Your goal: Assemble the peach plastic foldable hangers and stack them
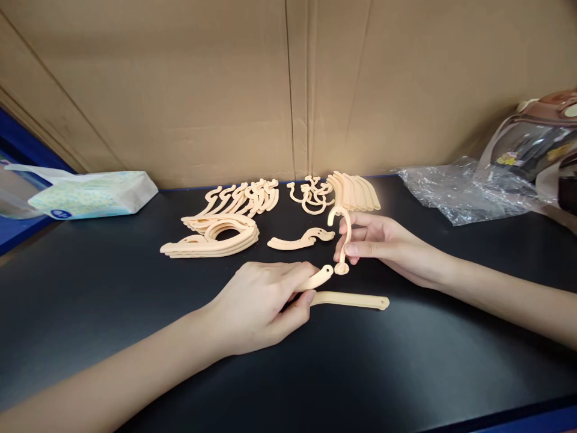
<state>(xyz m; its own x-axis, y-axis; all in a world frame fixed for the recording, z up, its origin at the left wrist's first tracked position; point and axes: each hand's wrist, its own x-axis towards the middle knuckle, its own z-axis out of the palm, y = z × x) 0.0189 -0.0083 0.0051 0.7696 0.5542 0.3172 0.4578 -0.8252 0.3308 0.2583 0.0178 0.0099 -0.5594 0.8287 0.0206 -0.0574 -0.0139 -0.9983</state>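
My left hand (265, 300) is closed round a cream plastic hanger arm (321, 276), whose rounded end with a small hole sticks out past the fingers. A longer straight hanger arm (351, 299) extends rightward from beneath my left thumb; whether it is gripped or lies on the table I cannot tell. Between the thumb and fingers of my right hand (376, 243) is a cream plastic hanger hook (347, 234), curved end up. Its flat round base is right beside the holed end, with no clear join. Just behind my hands lies a single curved hanger arm (295, 242).
On the black table (406, 373) stand a stack of hanger pieces (216, 243), a row of curved arms (256, 195), loose hooks (313, 195) and more arms (356, 191). Tissues (99, 195) are left; clear plastic wrap (451, 189) and a bottle (532, 141) right. Cardboard (202, 90) stands behind.
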